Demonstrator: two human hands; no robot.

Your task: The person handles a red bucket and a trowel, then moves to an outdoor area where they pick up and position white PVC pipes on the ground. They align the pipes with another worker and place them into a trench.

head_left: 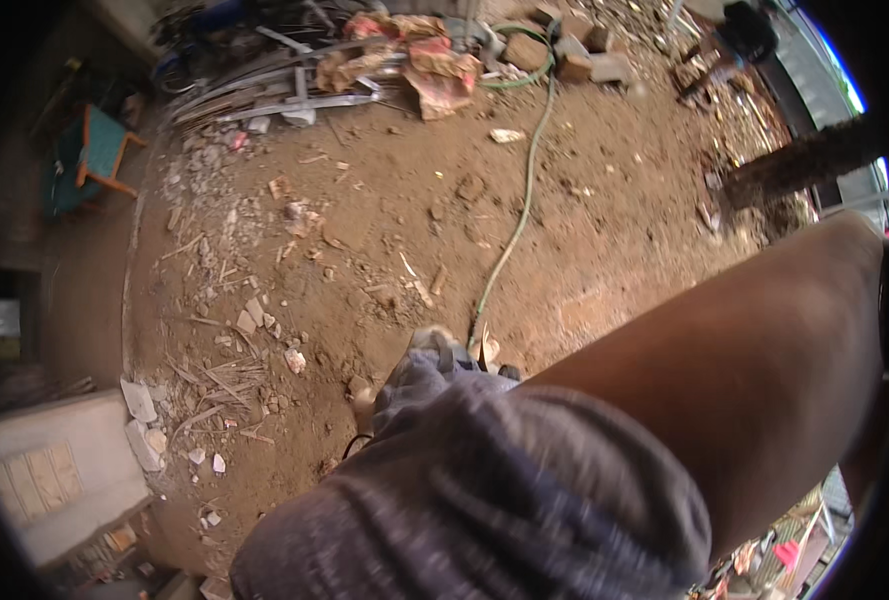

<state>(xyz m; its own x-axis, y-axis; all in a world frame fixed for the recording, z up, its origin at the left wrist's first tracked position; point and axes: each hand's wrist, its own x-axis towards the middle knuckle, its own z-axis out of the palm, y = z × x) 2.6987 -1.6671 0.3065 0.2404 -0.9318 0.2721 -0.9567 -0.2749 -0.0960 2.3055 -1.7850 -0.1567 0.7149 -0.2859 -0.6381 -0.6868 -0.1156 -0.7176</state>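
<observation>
My bare right arm reaches from a grey sleeve up to the right rim, bent at the elbow. My right hand is out of sight, so what it holds or touches does not show. My left hand is not in the picture either. Below my body, part of my clothing and feet shows over dirt ground. A green hose runs from near my feet toward the back.
At the back lie metal lengths, crumpled pinkish material and blocks. A teal-seated wooden chair is at the left, a pale panel lower left. A rough post juts in at the right. Rubble litters the ground.
</observation>
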